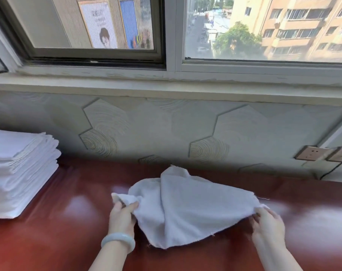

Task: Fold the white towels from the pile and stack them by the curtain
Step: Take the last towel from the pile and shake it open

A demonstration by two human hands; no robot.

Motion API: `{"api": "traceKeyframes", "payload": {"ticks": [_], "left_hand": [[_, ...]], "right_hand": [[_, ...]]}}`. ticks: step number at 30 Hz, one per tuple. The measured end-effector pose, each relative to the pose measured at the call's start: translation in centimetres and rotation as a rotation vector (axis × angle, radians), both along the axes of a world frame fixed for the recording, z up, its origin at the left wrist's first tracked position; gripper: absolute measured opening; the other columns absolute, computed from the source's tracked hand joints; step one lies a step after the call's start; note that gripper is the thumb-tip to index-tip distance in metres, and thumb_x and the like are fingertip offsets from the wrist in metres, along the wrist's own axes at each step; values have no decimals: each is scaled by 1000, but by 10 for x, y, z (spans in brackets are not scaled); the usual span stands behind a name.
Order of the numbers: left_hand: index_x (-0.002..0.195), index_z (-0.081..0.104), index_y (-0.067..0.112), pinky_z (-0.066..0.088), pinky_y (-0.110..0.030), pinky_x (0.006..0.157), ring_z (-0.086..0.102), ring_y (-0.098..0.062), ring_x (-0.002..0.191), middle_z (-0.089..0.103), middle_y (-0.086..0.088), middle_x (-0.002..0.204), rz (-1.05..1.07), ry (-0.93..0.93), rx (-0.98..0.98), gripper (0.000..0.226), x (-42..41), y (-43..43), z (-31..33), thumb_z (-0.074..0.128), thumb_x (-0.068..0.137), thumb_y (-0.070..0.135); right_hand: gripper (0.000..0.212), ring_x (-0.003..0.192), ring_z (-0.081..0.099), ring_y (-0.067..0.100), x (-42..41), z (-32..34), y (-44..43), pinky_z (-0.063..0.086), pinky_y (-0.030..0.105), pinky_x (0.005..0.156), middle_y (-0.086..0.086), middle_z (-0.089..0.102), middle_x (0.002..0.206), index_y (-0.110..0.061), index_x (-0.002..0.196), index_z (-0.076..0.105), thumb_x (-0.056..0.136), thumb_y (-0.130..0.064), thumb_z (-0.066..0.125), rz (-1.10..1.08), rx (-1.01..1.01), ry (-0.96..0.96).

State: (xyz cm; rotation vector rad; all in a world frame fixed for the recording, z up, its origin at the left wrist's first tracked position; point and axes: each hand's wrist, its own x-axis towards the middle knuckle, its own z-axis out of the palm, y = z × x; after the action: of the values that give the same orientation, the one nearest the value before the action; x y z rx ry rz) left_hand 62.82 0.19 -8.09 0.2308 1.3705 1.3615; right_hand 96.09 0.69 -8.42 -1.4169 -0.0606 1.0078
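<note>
A crumpled white towel [187, 208] is stretched just above the glossy red-brown table [48, 241], sagging in the middle. My left hand [121, 218] pinches its left corner, a pale jade bangle on that wrist. My right hand [268, 223] pinches the towel's right corner. The far corner of the towel pokes up toward the wall. A tall stack of folded white towels [19, 173] stands at the table's left end.
A wall with hexagon-patterned panels [185, 130] rises right behind the table under a window sill [166, 85]. Wall sockets [311, 153] with a black cable sit at the far right. No curtain or loose pile shows in view.
</note>
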Motion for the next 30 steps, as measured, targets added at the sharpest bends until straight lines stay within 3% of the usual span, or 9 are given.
{"api": "traceKeyframes", "payload": {"ticks": [2, 6, 9, 11, 12, 15, 21, 26, 30], "left_hand": [[121, 58, 8, 53, -41, 82, 68, -31, 98, 71, -17, 108, -206, 100, 93, 41, 19, 5, 29, 55, 86, -12], [110, 64, 7, 54, -48, 87, 68, -35, 100, 70, -22, 107, -503, 189, 226, 46, 69, -1, 63, 63, 65, -2], [103, 70, 15, 55, -37, 79, 69, -29, 93, 74, -16, 95, -566, 337, 260, 47, 86, -7, 69, 67, 56, 14], [93, 75, 21, 56, -37, 80, 70, -24, 87, 74, -12, 90, -552, 470, 264, 28, 89, -12, 70, 71, 68, 34], [85, 75, 20, 56, -31, 75, 69, -16, 78, 73, -6, 82, -540, 490, 266, 16, 90, -14, 72, 70, 81, 34], [65, 68, 19, 43, -14, 58, 56, 2, 56, 63, 6, 61, -500, 558, 303, 27, 93, -19, 78, 66, 91, 14], [92, 69, 14, 46, -16, 63, 62, -4, 66, 70, -3, 72, -496, 489, 392, 5, 101, -24, 95, 66, 92, 17], [84, 73, 35, 53, -35, 77, 66, -17, 84, 73, 5, 82, -503, 667, 427, 10, 103, -25, 93, 66, 90, 38], [80, 73, 34, 47, -24, 72, 60, -8, 75, 66, 16, 81, -438, 848, 446, 10, 104, -29, 96, 69, 88, 37]], "right_hand": [[36, 64, 48, 17, -24, 31, 6, 45, 17, 48, 3, 53, 72, -20, 79, 54, 81, 16, 47, 211, 157, -111], [49, 85, 64, 24, -85, 65, -5, 49, 36, 75, 13, 71, 96, -11, 113, 56, 71, 13, 64, 681, 255, -47], [52, 78, 64, 21, -111, 73, -19, 49, 26, 66, 14, 72, 88, -9, 108, 63, 57, -3, 68, 827, 208, -111], [37, 75, 64, 21, -114, 75, -23, 48, 29, 65, 11, 72, 83, -10, 104, 67, 69, -13, 78, 842, 170, -223], [25, 72, 63, 23, -114, 75, -23, 47, 34, 65, 12, 71, 79, -10, 101, 68, 79, -14, 77, 821, 150, -263], [4, 62, 61, 21, -115, 78, -25, 47, 35, 59, 14, 69, 69, -9, 91, 69, 89, -10, 67, 741, 139, -379], [17, 70, 68, 20, -110, 96, -32, 54, 42, 70, 3, 74, 74, -25, 74, 76, 88, -20, 67, 704, 100, -522], [10, 56, 57, 21, -111, 112, -35, 51, 43, 61, 12, 69, 66, -10, 77, 70, 86, -7, 69, 650, 189, -516], [8, 53, 53, 20, -115, 119, -39, 47, 36, 56, 11, 65, 60, -4, 78, 67, 85, -4, 69, 635, 222, -495]]}}
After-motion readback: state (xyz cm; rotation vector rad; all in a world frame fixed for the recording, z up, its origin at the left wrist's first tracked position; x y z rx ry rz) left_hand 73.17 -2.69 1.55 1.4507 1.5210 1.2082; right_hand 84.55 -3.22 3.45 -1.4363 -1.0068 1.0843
